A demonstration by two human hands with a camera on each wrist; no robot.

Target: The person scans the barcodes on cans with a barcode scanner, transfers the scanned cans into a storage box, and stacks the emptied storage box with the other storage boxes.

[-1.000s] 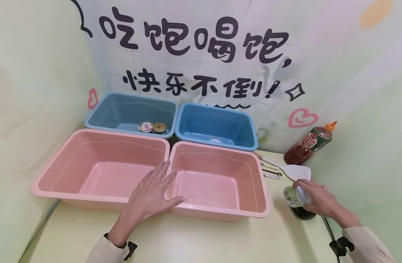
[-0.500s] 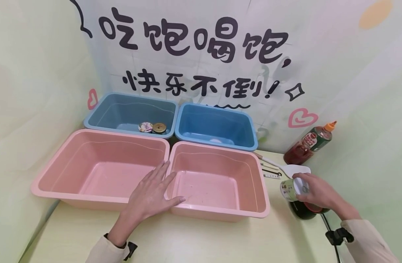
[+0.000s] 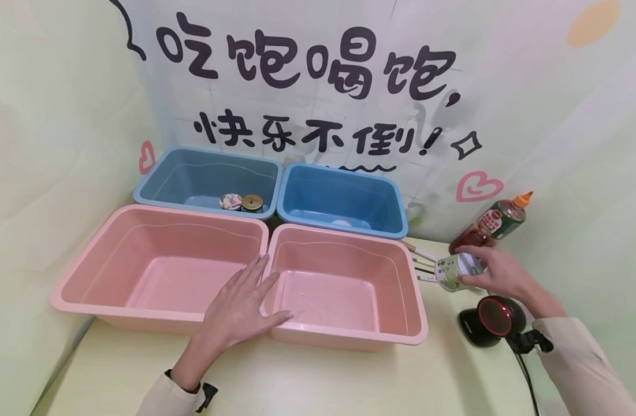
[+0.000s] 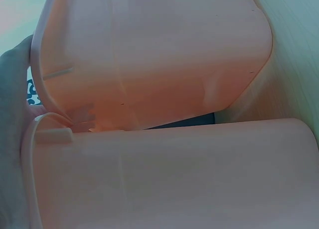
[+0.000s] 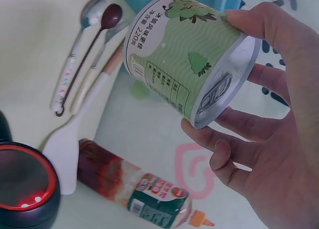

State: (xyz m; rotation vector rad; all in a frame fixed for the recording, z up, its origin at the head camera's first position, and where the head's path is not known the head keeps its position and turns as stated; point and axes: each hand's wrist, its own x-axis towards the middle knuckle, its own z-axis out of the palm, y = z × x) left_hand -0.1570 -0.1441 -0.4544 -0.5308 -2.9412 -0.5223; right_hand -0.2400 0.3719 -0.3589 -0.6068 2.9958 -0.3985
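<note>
My left hand [image 3: 240,309] rests with straight fingers on the adjoining rims of the left pink bin [image 3: 156,316] and the right pink bin [image 3: 349,336]. The left wrist view shows a strip of that hand [image 4: 12,139] along the bin rims. Off to the right, my right hand [image 3: 507,280] grips a green-labelled food can [image 3: 447,273] near its pull-tab end, between thumb and fingers. The can [image 5: 174,59] is tilted and held above the tabletop. Just below the hand stands a black device with a red-lit round face [image 3: 495,316], possibly a scanner.
Behind the pink bins stand a left blue bin [image 3: 162,173], with a floral-lidded tin [image 3: 230,201] and a gold-topped can [image 3: 252,202], and a right blue bin [image 3: 343,199]. A sauce bottle [image 5: 134,186], white spatula [image 5: 62,149] and several spoons [image 5: 109,16] lie right of them.
My right hand has carried the can up and away from the black device, towards the utensils, uncovering the device's red-lit face. My left hand stays in place.
</note>
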